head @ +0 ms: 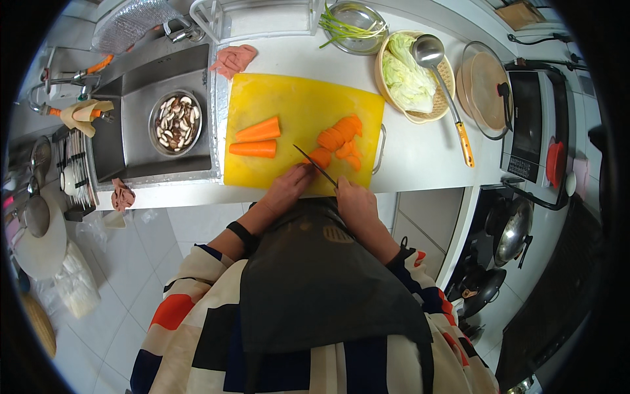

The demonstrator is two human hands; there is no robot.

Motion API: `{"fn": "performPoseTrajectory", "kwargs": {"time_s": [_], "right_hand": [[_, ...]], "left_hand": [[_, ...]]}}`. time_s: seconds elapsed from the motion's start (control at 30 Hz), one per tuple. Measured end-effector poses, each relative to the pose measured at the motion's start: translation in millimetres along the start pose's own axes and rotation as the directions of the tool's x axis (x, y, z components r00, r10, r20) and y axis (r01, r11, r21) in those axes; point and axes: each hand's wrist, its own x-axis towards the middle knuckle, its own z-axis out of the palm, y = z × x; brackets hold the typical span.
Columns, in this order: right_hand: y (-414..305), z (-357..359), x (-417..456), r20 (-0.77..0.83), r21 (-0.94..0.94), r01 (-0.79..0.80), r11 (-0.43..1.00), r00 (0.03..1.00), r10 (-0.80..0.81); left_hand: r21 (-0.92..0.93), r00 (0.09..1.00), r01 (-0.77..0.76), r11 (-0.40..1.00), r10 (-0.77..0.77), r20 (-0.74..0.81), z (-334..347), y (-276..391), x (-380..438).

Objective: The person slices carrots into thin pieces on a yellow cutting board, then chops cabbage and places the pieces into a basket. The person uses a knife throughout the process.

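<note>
My right hand (355, 201) grips the handle of a kitchen knife (316, 166), whose dark blade points up and left across the yellow cutting board (295, 98). Under the fingertips of my left hand (294, 181) lies a piece of carrot, partly hidden by the fingers. Cut carrot (321, 157) shows on the blade's right side. Further up the board rests a row of overlapping carrot slices (339, 134), with loose slices (349, 153) beside it. Two thick carrot pieces (258, 129) lie apart on the board's left half.
Left of the board, a metal bowl of sliced mushrooms (175, 123) stands in the steel sink (142, 74). Beyond the board are a pink cloth (234, 60), spring onions (352, 30) on a metal bowl, and a basket (445, 111) with cabbage and a ladle (445, 83). A microwave (529, 123) stands right.
</note>
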Motion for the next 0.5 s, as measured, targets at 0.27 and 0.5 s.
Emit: {"fn": "performPoseTrajectory", "kwargs": {"time_s": [0.27,0.5], "right_hand": [[2,32,26,-0.11,0.04,0.017,0.999,0.994,-0.013],[0,6,-2,-0.022,0.053,-0.02,0.998,1.0,0.021]], "left_hand": [[-0.094,0.999,0.028,0.995,-0.026,0.021,-9,5,6],[-0.061,1.0,0.016,0.998,-0.016,0.006,-2,1,-2]]}}
